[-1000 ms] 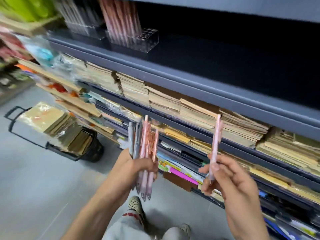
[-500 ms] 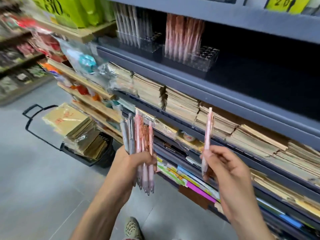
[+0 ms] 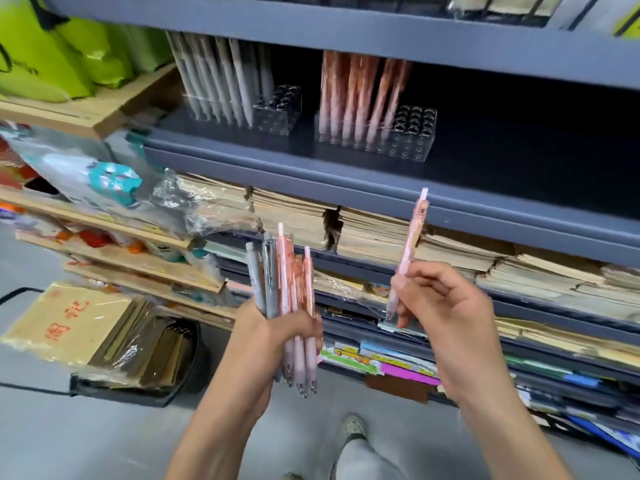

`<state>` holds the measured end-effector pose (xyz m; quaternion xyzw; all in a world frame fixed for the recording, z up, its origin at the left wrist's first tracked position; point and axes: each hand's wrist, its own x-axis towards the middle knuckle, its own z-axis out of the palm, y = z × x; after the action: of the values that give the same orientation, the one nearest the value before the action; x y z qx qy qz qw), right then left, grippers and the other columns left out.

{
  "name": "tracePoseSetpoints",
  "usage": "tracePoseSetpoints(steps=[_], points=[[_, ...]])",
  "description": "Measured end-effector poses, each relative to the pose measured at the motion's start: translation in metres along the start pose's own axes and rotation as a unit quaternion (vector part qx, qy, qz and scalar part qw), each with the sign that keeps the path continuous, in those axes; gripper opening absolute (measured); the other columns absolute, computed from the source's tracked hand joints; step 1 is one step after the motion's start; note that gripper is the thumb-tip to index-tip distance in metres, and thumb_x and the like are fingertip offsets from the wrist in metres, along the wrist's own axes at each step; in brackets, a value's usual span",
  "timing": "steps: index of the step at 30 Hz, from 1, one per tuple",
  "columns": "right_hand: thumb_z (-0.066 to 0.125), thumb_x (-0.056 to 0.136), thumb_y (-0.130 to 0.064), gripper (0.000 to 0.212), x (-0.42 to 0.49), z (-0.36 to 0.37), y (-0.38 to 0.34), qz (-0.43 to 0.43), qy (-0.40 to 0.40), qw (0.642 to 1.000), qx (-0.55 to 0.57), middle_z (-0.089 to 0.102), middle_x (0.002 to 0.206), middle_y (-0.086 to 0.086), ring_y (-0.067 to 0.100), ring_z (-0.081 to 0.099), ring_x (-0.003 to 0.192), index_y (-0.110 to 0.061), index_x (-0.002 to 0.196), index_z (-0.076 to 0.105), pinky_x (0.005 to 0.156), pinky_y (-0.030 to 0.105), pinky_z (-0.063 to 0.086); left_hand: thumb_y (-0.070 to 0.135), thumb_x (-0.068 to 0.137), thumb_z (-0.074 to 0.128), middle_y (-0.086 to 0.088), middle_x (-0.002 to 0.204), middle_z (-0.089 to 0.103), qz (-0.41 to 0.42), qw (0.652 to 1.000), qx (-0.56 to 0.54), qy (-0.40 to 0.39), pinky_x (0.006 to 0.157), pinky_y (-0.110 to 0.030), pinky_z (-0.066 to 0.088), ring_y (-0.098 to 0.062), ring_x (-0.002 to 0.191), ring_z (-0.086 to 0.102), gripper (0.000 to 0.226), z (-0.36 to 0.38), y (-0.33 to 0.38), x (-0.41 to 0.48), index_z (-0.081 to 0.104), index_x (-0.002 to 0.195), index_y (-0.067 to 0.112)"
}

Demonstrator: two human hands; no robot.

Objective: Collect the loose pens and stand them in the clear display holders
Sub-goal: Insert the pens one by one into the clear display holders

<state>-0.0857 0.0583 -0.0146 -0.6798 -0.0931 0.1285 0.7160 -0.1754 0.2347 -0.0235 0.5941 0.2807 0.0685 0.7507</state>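
1. Left hand (image 3: pixel 273 341): fingers are wrapped round a bundle (image 3: pixel 289 271) of pens. The bundle is upright, tips down. Two grey pens sit on its left side; the rest are pink.
2. Right hand (image 3: pixel 450 320): thumb and fingers pinch one pink pen (image 3: pixel 412 244) near its lower end. This pen stands nearly upright, tilted slightly right, tip down. It is apart from the bundle and in front of the shelving.
3. A shoe (image 3: pixel 353 426) is on the floor (image 3: pixel 69 445) below the hands.
4. A black basket (image 3: pixel 194 362) stands on the floor at left, filled with wrapped paper goods.
5. Stacked notebooks (image 3: pixel 381 233) fill the lower shelf level behind the hands.
6. The shelf (image 3: pixel 381 188) above them carries two clear holders, set apart from each other near its front edge.
   - Left holder (image 3: pixel 277 109): grey pens (image 3: pixel 214 81) stand in its left part; the right holes are free.
   - Right holder (image 3: pixel 415 136): pink pens (image 3: pixel 353 91) stand in its left part; the right holes are free.
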Motion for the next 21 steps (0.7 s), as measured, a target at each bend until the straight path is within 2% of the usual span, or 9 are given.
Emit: tracePoseSetpoints(steps=[3,6,10,13,16,19,21], points=[[0.071,0.082,-0.018,0.012,0.027,0.008,-0.004,-0.037,0.023,0.999,-0.017,0.069,0.077,0.008,0.018,0.066,0.067,-0.018,0.094,0.069,0.059,0.024,0.055,0.008,0.056,0.067,-0.012,0.062,0.063,0.002,1.0,-0.003,-0.026,0.058,-0.034,0.046,-0.025,0.056,0.059,0.016,-0.001,0.007,0.032,0.073,0.065,0.02],[0.069,0.084,-0.008,0.016,0.06,0.014,-0.013,-0.084,0.058,0.994,-0.045,0.073,0.081,0.003,0.016,0.07,0.074,-0.022,0.092,0.068,0.066,0.02,0.056,0.004,0.057,0.068,-0.012,0.062,0.062,0.01,0.999,-0.009,-0.046,0.052,-0.031,0.052,-0.024,0.054,0.06,0.017,-0.001,0.019,0.064,0.072,0.065,0.02],[0.07,0.084,-0.009,0.016,0.106,0.024,-0.032,-0.154,0.131,0.977,-0.064,0.073,0.084,-0.001,0.017,0.071,0.081,-0.024,0.09,0.066,0.071,0.019,0.056,0.018,0.045,0.074,-0.013,0.061,0.064,0.022,0.998,0.022,-0.054,0.057,-0.034,0.047,-0.026,0.055,0.061,0.019,-0.006,0.037,0.097,0.071,0.064,0.016],[0.072,0.083,-0.015,0.013,0.135,0.027,-0.045,-0.208,0.198,0.954,-0.09,0.073,0.085,-0.001,0.017,0.071,0.082,-0.022,0.092,0.066,0.075,0.028,0.059,0.026,0.042,0.074,-0.012,0.06,0.064,0.041,0.998,0.029,-0.048,0.053,-0.031,0.045,-0.024,0.053,0.06,0.026,-0.012,0.044,0.113,0.07,0.064,0.014],[0.073,0.08,-0.018,0.015,0.158,0.029,-0.054,-0.244,0.258,0.926,-0.125,0.073,0.082,-0.008,0.01,0.071,0.079,-0.028,0.088,0.065,0.078,0.033,0.058,0.025,0.044,0.074,-0.012,0.061,0.064,0.038,0.997,0.018,-0.065,0.047,-0.028,0.047,-0.022,0.054,0.061,0.024,-0.017,0.049,0.123,0.071,0.065,0.015],[0.074,0.08,-0.021,0.018,0.175,0.034,-0.056,-0.263,0.272,0.915,-0.141,0.071,0.076,-0.02,0.003,0.069,0.074,-0.034,0.081,0.061,0.073,0.025,0.055,0.016,0.05,0.072,-0.011,0.061,0.065,0.034,0.996,0.03,-0.079,0.047,-0.027,0.048,-0.022,0.054,0.062,0.017,-0.017,0.051,0.13,0.072,0.067,0.016],[0.073,0.081,-0.02,0.02,0.183,0.037,-0.055,-0.279,0.264,0.912,-0.145,0.07,0.075,-0.021,0.003,0.068,0.073,-0.034,0.081,0.059,0.071,0.023,0.053,0.011,0.054,0.069,-0.012,0.06,0.064,0.032,0.995,0.037,-0.088,0.044,-0.026,0.046,-0.022,0.052,0.062,0.014,-0.016,0.053,0.133,0.072,0.067,0.015]])
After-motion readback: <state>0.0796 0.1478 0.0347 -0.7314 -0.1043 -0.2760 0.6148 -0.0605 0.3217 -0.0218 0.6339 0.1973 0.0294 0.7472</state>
